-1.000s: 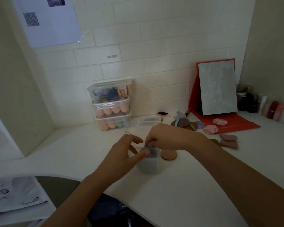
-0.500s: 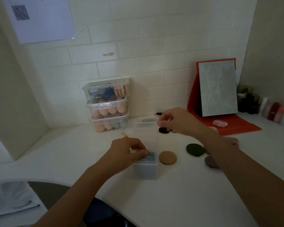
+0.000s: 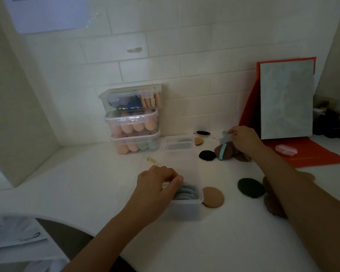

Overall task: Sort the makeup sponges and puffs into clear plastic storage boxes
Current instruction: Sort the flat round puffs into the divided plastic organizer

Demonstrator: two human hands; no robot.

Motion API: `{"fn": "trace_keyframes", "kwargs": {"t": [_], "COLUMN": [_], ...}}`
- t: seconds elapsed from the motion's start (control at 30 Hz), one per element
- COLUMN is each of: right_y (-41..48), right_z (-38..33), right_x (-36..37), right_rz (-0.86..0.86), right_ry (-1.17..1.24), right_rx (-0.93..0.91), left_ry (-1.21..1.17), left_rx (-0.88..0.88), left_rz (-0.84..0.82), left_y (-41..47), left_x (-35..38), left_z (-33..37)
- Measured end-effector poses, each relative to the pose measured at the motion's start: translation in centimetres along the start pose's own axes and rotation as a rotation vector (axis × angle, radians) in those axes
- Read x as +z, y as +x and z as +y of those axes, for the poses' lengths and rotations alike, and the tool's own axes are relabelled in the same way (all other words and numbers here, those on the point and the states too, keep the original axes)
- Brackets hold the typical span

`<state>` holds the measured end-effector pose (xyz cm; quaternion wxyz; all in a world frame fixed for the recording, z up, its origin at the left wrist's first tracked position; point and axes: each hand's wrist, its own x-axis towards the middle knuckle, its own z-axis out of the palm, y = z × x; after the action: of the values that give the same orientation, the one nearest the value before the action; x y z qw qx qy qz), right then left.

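Up close on the bench [image 3: 185, 242], the left hand [image 3: 157, 182] has its fingers curled over the rim of the open box [image 3: 186, 208], with blue-grey puffs [image 3: 186, 192] inside, too overlapped to count. Right beside it are one tan puff [image 3: 213, 197] and one dark green puff [image 3: 250, 187]. Further back, the right hand [image 3: 243, 141] pinches a brown puff [image 3: 228, 152] by its blue ribbon. I'd pin the box down and lift slowly so the pile doesn't scatter. By the wall, three stacked boxes [image 3: 133, 122].
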<state>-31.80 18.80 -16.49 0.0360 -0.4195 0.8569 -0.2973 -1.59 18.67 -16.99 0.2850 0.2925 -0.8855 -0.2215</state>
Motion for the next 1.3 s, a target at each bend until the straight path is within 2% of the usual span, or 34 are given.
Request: {"fn": "trace_keyframes", "kwargs": {"t": [0.13, 0.23, 0.4, 0.63, 0.7, 0.8, 0.83, 0.9, 0.97, 1.03, 1.3], "right_y": [0.0, 0.1, -0.3, -1.7, -2.9, -6.2, -7.4, -9.7, -11.3, -12.1, -13.1], "right_z": [0.5, 0.6, 0.6, -2.0, -4.3, -7.8, -8.8, -10.3, -11.4, -12.0, -12.8], "right_x": [0.6, 0.9, 1.1, -2.8, -4.9, -7.5, -7.9, -8.0, -7.5, -6.8, -6.4], "right_rz": [-0.123, -0.137, 0.028, 0.205, 0.129, -0.144, -0.217, -0.299, -0.322, -0.316, -0.328], "right_ry": [-0.015, 0.012, 0.083, 0.250, 0.326, 0.439, 0.402, 0.162, -0.069, -0.152, -0.106], "right_rx": [-0.026, 0.009, -0.017, -0.190, -0.238, -0.285, -0.323, -0.440, -0.538, -0.589, -0.627], "left_ry": [-0.008, -0.023, -0.020, -0.004, 0.015, 0.020, 0.018, 0.017, 0.022, 0.032, 0.035], "left_rx": [-0.008, -0.011, 0.002, -0.007, -0.014, -0.026, -0.025, -0.017, -0.005, 0.001, -0.023], "left_rz": [0.005, 0.011, 0.033, 0.027, 0.011, 0.010, 0.016, 0.026, 0.031, 0.034, 0.023], "left_y": [-0.1, -0.1, -0.1, -0.1, -0.1, -0.1, -0.1, -0.2, -0.3, -0.3, -0.2], "left_x": [0.1, 0.2, 0.1, 0.1, 0.0, -0.1, -0.1, -0.2, -0.2, -0.2, -0.2], "left_z": [0.0, 0.1, 0.0, 0.3, 0.5, 0.7, 0.7, 0.8, 0.9, 1.0, 1.3]}}
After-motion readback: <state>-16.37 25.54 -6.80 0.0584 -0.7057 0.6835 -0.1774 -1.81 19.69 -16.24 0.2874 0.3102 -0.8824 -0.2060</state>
